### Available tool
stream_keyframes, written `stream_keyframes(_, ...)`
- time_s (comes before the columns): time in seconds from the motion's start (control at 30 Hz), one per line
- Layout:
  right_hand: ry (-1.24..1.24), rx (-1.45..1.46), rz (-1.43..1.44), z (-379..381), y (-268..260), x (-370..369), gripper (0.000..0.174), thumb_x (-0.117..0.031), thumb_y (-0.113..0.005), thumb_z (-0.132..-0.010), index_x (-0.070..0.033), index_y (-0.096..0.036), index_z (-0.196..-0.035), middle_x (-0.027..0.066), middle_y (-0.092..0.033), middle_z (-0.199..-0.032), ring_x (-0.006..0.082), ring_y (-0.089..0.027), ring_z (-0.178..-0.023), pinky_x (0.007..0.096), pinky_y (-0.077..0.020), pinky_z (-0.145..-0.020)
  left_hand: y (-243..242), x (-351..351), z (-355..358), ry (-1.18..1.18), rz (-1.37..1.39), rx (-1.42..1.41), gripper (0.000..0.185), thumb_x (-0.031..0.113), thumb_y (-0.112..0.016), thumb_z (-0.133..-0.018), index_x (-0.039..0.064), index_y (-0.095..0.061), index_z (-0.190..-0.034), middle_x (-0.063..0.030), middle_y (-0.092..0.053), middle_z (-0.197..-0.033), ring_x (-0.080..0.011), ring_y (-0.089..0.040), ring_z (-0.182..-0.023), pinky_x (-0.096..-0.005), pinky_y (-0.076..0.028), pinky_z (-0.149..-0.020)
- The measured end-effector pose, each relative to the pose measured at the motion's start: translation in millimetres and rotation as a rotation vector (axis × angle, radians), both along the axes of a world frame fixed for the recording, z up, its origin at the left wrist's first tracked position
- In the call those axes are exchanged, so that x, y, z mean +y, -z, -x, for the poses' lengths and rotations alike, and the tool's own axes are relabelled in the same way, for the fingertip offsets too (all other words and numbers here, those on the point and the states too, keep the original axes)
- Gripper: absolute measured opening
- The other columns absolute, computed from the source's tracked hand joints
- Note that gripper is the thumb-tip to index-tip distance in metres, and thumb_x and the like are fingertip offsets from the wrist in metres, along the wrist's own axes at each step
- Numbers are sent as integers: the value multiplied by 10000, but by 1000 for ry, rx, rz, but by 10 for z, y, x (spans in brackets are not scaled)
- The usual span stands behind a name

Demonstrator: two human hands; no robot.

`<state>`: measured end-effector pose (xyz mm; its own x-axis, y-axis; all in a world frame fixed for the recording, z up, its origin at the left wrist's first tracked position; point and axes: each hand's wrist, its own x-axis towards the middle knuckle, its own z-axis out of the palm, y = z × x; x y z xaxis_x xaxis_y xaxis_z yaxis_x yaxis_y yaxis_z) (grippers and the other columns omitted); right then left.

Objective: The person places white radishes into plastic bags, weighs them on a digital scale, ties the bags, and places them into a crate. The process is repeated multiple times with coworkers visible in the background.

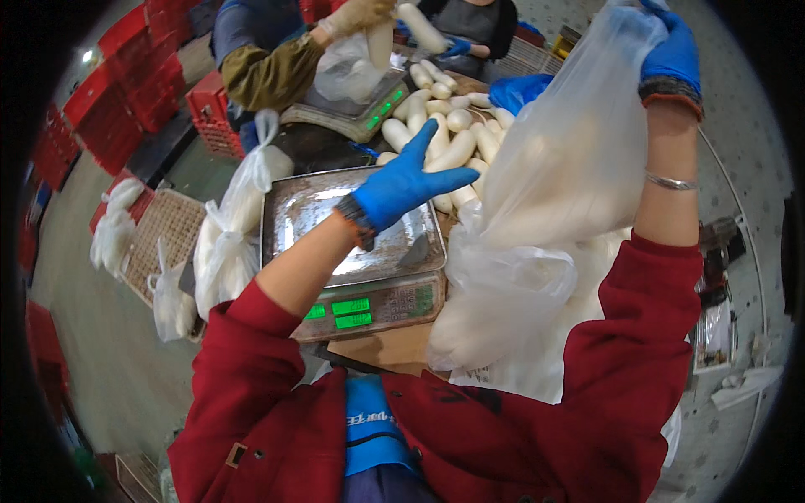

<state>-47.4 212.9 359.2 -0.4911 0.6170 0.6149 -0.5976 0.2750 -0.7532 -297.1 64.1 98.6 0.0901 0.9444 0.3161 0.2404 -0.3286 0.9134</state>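
Observation:
My right hand [670, 53], in a blue glove, grips the top of a translucent plastic bag [560, 151] that holds pale radishes and hangs at the right. My left hand [405, 182], gloved in blue too, is empty with fingers spread above the steel pan of a digital scale [352, 264]; its display is lit green. Beyond the pan lies a pile of white radishes [456, 151]. A second bag of radishes [490, 314] lies below the raised bag, right of the scale. Tied bags of radishes [229, 251] lean at the scale's left side.
Across the table a person's gloved hand [358, 17] holds a radish over another scale [358, 113]. A second co-worker's blue-gloved hand [456, 47] holds one too. A woven crate [157, 232] with bags stands left; red crates [113, 107] are stacked behind. A blue bag [519, 91] lies beside the pile.

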Motion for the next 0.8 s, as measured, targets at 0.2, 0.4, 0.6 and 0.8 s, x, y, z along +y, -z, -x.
stream_keyframes(0.2, 67, 21, -8, 615, -24, 301, 200, -136, -423, -929, -68, -606, -885, 48, -626, -780, 172, -607, -671, 309, -543, -675, -180, 140, 447, 321, 104, -522, 587, 329, -579, -917, 34, -382, -1384, -115, -477, -1345, -175, -482, -1196, -317, -390, -1014)
stream_keyframes(0.4, 40, -122, -457, 1600, 749, -481, 232, -115, -449, -916, -1, -592, -1059, 109, -656, -950, 186, -639, -833, 316, -538, -793, -135, -33, 1628, -138, 32, -498, 258, 146, -547, -918, -2, -615, -1118, -82, -657, -1055, -155, -636, -912, -284, -501, -841)
stream_keyframes(0.6, -135, -125, 285, 1267, 1874, -849, 160, -157, -499, -881, -48, -605, -830, 26, -596, -802, 112, -571, -739, 254, -484, -737, -8, -440, 1761, -226, -74, -404, 284, 80, -610, -869, -17, -613, -1135, -28, -658, -1022, -111, -606, -892, -263, -479, -832)
stream_keyframes(0.8, 39, -571, 197, 714, 2486, -1148, 258, -173, -526, -875, -19, -582, -1073, 78, -617, -961, 153, -592, -910, 275, -471, -831, 203, -782, 1696, -141, 80, -97, 348, 52, -555, -865, -10, -587, -1206, -46, -620, -1128, -117, -561, -1011, -276, -438, -919)
